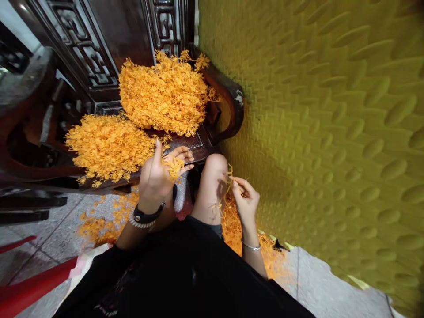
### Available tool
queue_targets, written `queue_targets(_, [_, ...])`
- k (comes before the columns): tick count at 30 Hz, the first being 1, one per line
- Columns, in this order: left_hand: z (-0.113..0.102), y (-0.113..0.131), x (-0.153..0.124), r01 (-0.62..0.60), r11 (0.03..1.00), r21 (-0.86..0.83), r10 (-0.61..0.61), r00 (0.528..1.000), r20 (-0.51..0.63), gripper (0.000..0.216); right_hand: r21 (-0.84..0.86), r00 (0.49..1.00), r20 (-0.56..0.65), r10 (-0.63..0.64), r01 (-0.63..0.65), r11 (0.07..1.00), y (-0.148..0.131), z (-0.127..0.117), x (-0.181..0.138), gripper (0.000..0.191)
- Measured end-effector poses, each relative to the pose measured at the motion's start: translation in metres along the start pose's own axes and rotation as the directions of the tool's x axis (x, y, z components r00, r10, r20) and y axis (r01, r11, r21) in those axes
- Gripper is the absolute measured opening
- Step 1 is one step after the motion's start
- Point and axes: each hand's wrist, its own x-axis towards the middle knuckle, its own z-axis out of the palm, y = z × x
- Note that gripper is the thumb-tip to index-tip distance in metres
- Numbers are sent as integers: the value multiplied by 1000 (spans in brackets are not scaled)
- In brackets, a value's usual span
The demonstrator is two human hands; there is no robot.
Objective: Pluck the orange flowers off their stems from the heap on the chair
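My left hand (158, 174) is cupped around a small clump of orange plastic sprigs (175, 167), just in front of the seat of a dark carved wooden chair (195, 148). My right hand (244, 196) pinches a thin orange sprig strand (225, 185) beside my bare knee (213, 176). Two big heaps of the same orange sprigs lie on the chair seat: one at the back (165, 92), one at the front left (107, 148). My left wrist wears a black band and a bead bracelet, my right a thin silver bangle.
A yellow padded wall (331, 132) with an embossed pattern rises close on the right. More orange sprigs litter the grey tiled floor (96, 225) and lie under my right hand (268, 256). A red object (29, 287) lies at the bottom left. Black clothing covers my lap.
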Motion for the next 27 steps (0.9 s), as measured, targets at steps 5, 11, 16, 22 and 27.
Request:
queue_targets(5, [6,-6,-2,-49,999,-16,49,998,26,60,70,999,50,5,-8,998,-23,12,-5,22])
queue_targets(11, [13,-20,-17,-298,819,490,233,954,191,27,46,941,337,-33,18,999,-66,24,-6,27])
queue_targets(16, [10,-6,-28,-413,514,752,118,902,415,32,-114,771,610,-181,312,943,-98,23,6,44])
queue_targets(22, [-8,15,-36,-488,433,758,198,872,448,37,-21,651,702,-290,426,905,-116,20,22,16])
queue_targets(27, [-19,25,-44,-396,758,518,-34,769,639,39,300,528,800,-284,58,952,-126,19,21,29])
